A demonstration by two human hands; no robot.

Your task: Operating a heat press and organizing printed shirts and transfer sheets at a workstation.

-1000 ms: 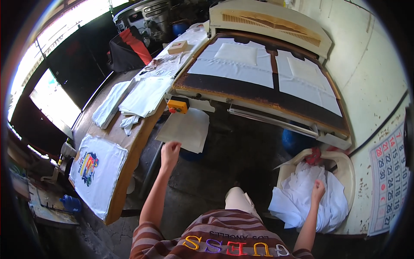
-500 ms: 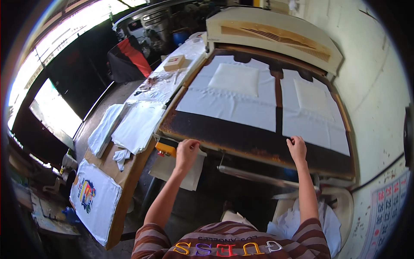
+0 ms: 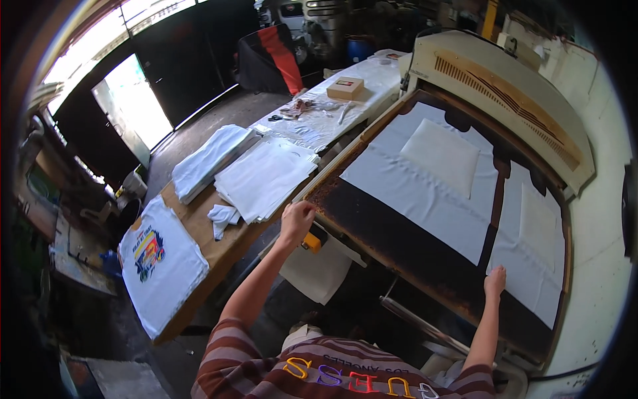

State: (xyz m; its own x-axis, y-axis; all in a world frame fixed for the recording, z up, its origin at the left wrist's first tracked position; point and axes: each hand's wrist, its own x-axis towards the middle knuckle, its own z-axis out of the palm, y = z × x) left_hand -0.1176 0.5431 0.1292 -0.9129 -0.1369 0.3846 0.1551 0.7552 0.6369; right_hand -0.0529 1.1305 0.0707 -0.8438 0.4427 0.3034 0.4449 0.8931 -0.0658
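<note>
My left hand (image 3: 297, 223) is closed at the press bed's rusty front-left edge, above a yellow-and-black control box (image 3: 309, 243); whatever it may hold is hidden. On the dark bed (image 3: 379, 233) lie two white fabric pieces (image 3: 365, 166), (image 3: 522, 292), each with a smaller off-white rectangle (image 3: 438, 156), (image 3: 538, 219) on it. My right hand (image 3: 494, 282) pinches the near-left corner of the right-hand piece.
A long table (image 3: 176, 319) holds a printed white shirt (image 3: 163, 266), white stacks (image 3: 259, 176), a folded cloth and a box (image 3: 345, 88). The press hood (image 3: 502, 106) stands behind the bed, a wall (image 3: 591, 266) at right. Black gates line the left.
Both hands moved up and forward from low beside my body to the press bed. The view has turned left, so the bed now sits farther right.
</note>
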